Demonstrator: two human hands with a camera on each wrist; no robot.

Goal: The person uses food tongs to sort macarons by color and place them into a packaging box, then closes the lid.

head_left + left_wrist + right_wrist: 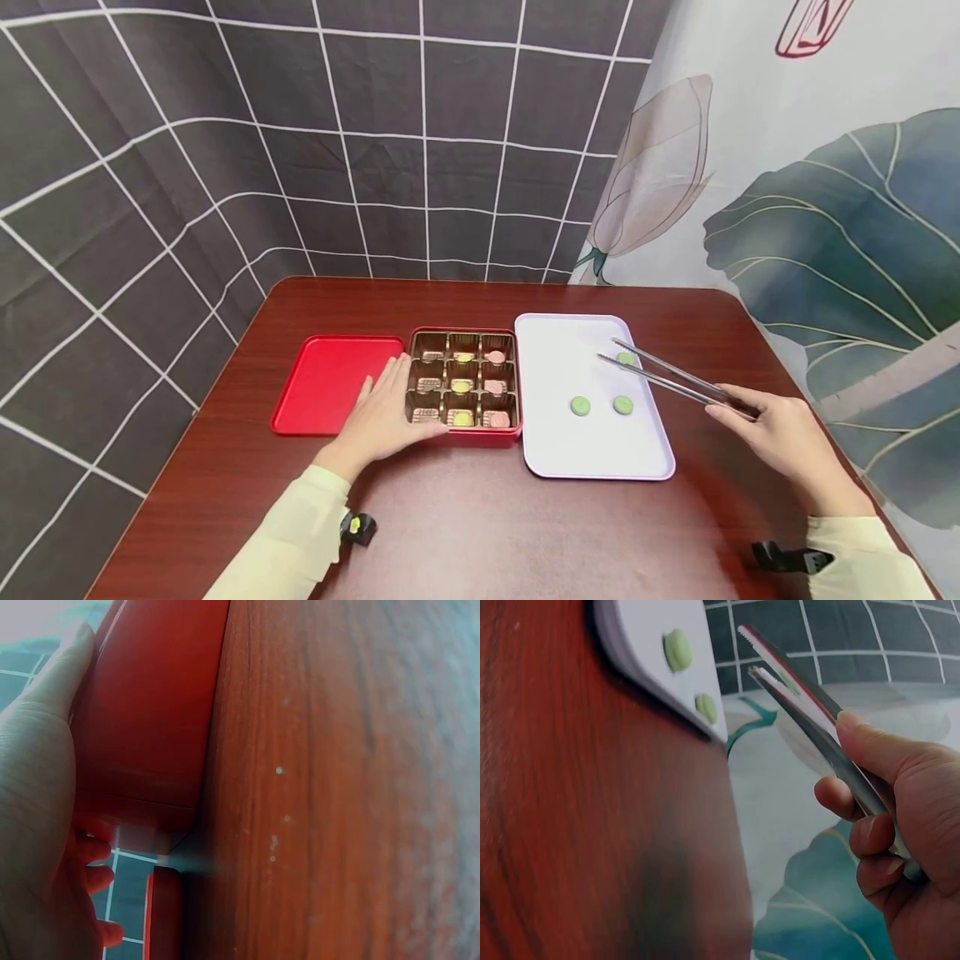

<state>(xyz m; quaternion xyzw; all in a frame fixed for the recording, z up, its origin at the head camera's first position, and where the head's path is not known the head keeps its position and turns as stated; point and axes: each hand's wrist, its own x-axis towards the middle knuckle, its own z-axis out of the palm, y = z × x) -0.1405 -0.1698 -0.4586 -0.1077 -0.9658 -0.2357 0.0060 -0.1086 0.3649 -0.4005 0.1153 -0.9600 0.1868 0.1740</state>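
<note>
Gripping long, shiny steel tongs (675,379), right hand (787,437); left hand (386,412) flat-fingered against red nine-cell tin (465,433).

Pale yellow sleeves (300,533), black wrist straps (358,527)

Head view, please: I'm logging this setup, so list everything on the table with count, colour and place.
Table: one, dark red-brown wood, under everything.
Lid: one, red, flat on the table left of the box.
Box: one, red with a brown nine-cell insert, table centre; each cell holds a piece, brown in the left column, green in the middle, pink in the right.
Tray: one, white, right of the box.
Green pieces: three, on the tray.
Tongs: one pair, metal, tips over the tray's far piece.
Left hand: flat against the box's left side.
Right hand: grips the tongs.
</note>
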